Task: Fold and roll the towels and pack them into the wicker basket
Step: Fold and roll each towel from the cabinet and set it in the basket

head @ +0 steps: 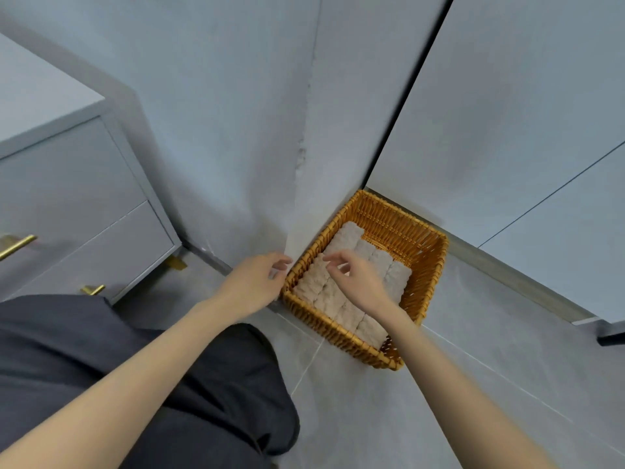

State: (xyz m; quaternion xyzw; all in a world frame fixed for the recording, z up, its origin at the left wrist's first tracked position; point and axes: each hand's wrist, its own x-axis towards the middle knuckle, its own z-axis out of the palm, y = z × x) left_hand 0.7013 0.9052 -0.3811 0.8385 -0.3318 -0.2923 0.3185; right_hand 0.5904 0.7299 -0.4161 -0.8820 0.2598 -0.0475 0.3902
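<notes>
The right hand (358, 282) covers the middle of the towels (321, 289) in the basket (406, 228), and whether its curled fingers pinch one cannot be told. Its forearm hides part of the basket's near right rim. Whether the left hand (253, 279) touches the basket's left corner is unclear. The cabinet (67, 198) and a gold handle (17, 243) are cut off at the left edge. A dark object (612, 336) at the right edge is unidentifiable.
</notes>
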